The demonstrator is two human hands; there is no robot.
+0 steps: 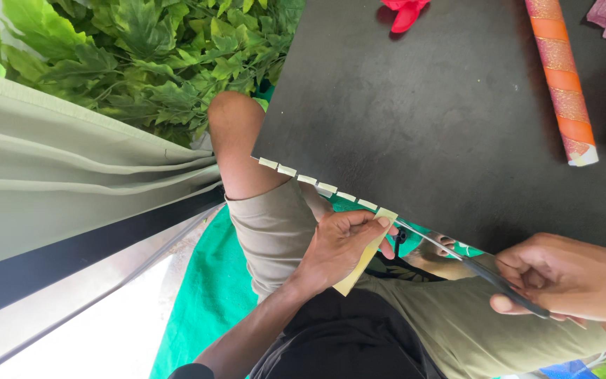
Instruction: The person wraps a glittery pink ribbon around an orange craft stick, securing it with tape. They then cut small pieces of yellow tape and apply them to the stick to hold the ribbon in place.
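Holding: left hand (341, 242), fingers closed on a yellow paper strip (360, 261) at the black worktop (415, 133) edge.
Right hand (569, 277): fingers wrapped round scissors (457, 256), blades at the strip.
Worktop edge: row of small yellow pieces (317, 184) stuck along it.
Worktop far side: orange glitter roll (562, 77), red flower (405, 10).
Beyond worktop: green foliage (142, 63), pale curtain (57, 182), green cloth (212, 288).

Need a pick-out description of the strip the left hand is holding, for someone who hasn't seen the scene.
Start at the black table and follow its near edge, where a row of small pale tape pieces hangs. At the row's right end, the left hand pinches a pale yellow strip. Unlike the short stuck-on pieces, it is long and meets the scissors in the right hand.
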